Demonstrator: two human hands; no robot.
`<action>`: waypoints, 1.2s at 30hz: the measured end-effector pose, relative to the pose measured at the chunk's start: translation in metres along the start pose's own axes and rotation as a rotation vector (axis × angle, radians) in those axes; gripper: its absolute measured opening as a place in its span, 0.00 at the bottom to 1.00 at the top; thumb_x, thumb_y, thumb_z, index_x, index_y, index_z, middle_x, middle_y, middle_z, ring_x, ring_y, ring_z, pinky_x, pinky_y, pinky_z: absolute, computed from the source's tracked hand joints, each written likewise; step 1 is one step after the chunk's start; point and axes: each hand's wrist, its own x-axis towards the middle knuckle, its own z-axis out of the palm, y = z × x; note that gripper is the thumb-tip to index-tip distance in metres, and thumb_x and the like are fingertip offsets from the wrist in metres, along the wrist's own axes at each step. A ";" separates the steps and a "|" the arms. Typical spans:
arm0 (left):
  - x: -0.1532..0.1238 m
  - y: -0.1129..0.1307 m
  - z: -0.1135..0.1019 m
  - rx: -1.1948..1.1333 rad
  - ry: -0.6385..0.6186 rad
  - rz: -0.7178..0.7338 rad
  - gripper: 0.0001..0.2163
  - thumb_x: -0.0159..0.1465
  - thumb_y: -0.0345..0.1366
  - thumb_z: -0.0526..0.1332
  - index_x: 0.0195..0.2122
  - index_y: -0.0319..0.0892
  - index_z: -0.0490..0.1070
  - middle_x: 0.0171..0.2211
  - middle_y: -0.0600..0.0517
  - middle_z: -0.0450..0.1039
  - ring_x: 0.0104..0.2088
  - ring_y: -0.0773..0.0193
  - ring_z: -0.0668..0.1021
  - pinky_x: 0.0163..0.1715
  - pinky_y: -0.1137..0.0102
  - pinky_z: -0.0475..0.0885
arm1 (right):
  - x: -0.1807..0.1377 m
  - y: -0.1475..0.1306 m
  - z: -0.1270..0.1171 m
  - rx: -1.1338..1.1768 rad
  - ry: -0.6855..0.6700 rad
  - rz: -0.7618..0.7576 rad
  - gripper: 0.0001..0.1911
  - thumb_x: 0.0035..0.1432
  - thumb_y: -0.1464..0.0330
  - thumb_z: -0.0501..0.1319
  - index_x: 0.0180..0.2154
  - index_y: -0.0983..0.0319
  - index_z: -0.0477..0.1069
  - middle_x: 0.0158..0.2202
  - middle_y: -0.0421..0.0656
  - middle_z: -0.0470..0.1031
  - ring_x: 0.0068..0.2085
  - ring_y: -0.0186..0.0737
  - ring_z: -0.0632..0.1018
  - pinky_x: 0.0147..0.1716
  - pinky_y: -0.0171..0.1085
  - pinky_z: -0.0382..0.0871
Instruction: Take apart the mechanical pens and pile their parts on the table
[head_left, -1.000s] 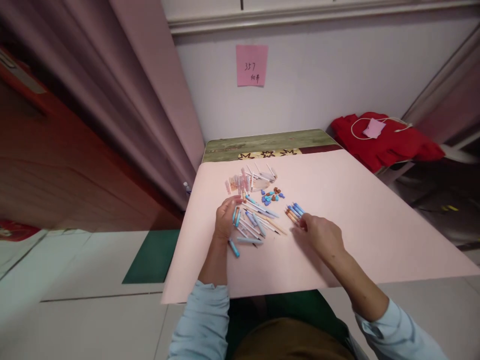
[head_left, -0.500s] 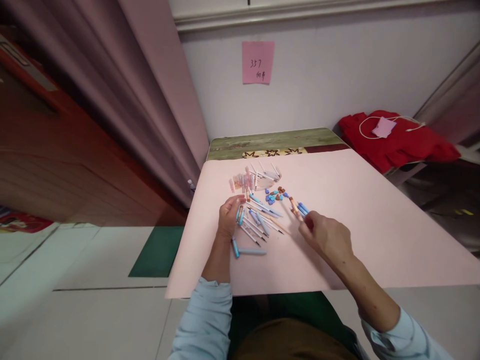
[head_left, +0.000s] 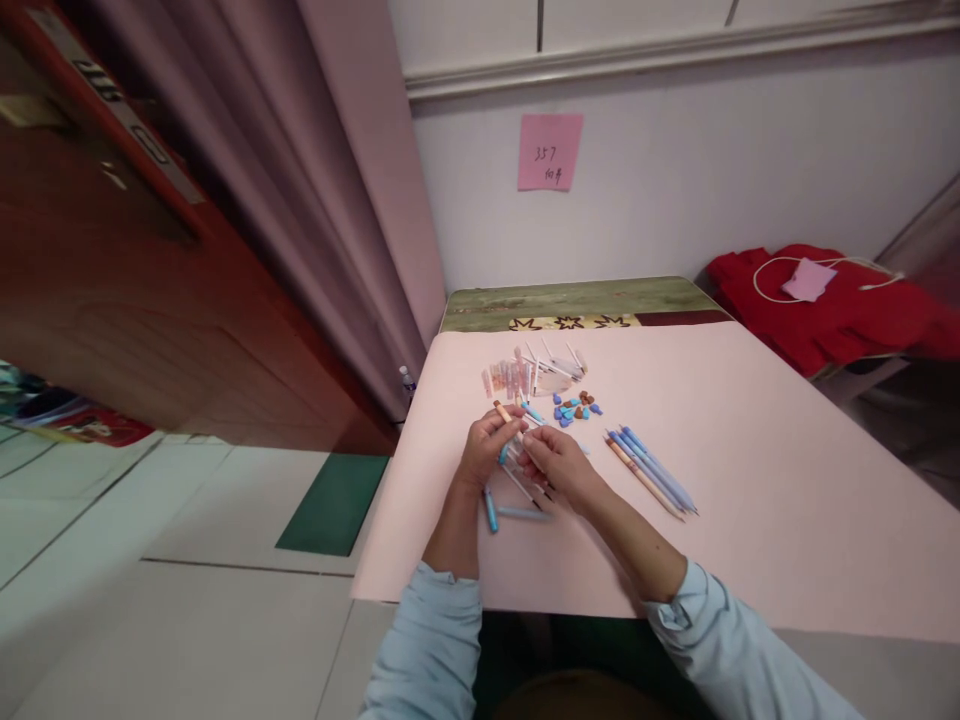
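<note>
My left hand [head_left: 487, 447] is closed round an orange-tan pen barrel [head_left: 502, 410] with a brown tip, which pokes up past the thumb. Against it my right hand [head_left: 561, 462] is pinched shut, fingertips meeting the left fingers; what they grip is hidden. Below and behind both hands lie loose pen parts, partly covered: white refills [head_left: 516, 485], a blue barrel piece [head_left: 490, 510] and a pale blue barrel piece [head_left: 523, 514]. To the right rests a row of several pens [head_left: 652, 472], blue and tan, side by side.
Small blue and brown pieces [head_left: 576, 407] are heaped beyond my hands. Pinkish clear tubes [head_left: 506, 378] and more refills lie behind, on pale pink paper [head_left: 750, 560] over the table. A red cloth [head_left: 780, 320] with a white cable sits at the right.
My right hand has let go of the pens at the right and come left to meet my left hand. The left hand now holds up a tan barrel. The view has shifted.
</note>
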 end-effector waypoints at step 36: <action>0.002 0.003 -0.005 -0.086 0.020 -0.075 0.10 0.56 0.42 0.65 0.23 0.42 0.79 0.41 0.46 0.77 0.56 0.52 0.71 0.53 0.64 0.64 | 0.012 0.002 0.007 -0.699 0.153 -0.147 0.09 0.51 0.65 0.63 0.22 0.61 0.74 0.19 0.39 0.75 0.23 0.33 0.73 0.24 0.31 0.60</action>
